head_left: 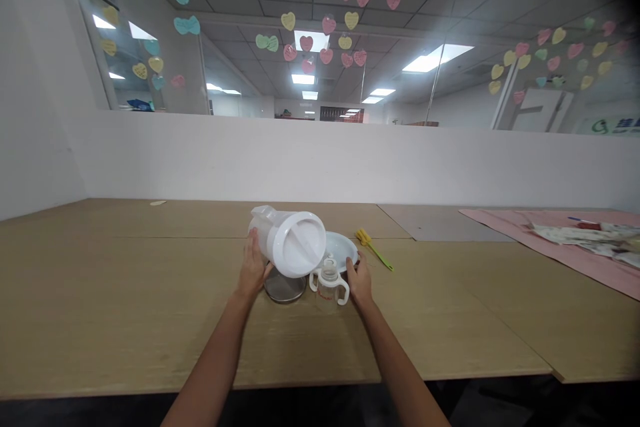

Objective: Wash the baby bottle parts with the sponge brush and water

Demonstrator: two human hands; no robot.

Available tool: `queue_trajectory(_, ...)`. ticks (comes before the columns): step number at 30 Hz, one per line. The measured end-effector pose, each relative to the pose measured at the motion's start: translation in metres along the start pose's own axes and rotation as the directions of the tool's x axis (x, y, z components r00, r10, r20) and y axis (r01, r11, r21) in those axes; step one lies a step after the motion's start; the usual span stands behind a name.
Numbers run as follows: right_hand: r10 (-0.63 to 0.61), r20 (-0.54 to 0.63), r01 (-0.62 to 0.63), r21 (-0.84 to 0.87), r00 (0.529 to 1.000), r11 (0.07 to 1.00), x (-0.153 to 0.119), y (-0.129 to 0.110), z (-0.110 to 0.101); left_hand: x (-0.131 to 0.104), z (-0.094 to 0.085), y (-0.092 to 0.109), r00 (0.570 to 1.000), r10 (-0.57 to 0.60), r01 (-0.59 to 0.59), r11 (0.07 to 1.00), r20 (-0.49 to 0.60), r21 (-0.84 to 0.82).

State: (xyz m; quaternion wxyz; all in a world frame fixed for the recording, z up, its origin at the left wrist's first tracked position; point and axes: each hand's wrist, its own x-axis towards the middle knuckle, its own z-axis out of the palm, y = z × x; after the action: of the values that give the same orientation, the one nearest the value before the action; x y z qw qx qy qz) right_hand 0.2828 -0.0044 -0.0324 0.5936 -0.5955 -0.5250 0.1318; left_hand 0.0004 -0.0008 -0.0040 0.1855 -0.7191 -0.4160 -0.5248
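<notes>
A white lidded pitcher (300, 245) is tilted, its lid facing me, with my left hand (253, 270) wrapped round its left side. Beneath it, a round dark grey disc (285, 287) lies on the table. Just right of the disc stands a small clear baby bottle (329, 290) with two white handles. A pale shallow bowl (343, 250) sits behind the bottle, and the fingers of my right hand (360, 277) grip its right edge. The pitcher hides part of the bowl and of the disc.
Right of the bowl lies a yellow brush (374, 248) with a green handle. A grey mat (440, 223) and a pink cloth (505, 227) bearing crumpled fabric are farther right. A white wall (300, 160) rises behind the wooden table (125, 307).
</notes>
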Motion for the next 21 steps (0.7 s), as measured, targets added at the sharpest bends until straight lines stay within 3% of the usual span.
queue_trajectory(8, -0.001, 0.010, 0.001, 0.035, 1.000, 0.999, 0.000, 0.001, 0.000, 0.000, 0.002, 0.000, 0.999, 0.034, -0.035, 0.999, 0.042, 0.030)
queue_trajectory(16, 0.002, 0.021, -0.002, -0.008, 1.000, 1.000, 0.000, 0.000, -0.001, -0.001, 0.001, 0.003, 1.000, 0.030, -0.030, 0.999, 0.006, 0.015)
queue_trajectory(21, 0.017, 0.023, -0.017, 0.006, 1.000, 1.000, 0.000, -0.002, -0.001, 0.001, -0.001, 0.010, 0.998, -0.052, 0.050, 0.998, -0.042, -0.040)
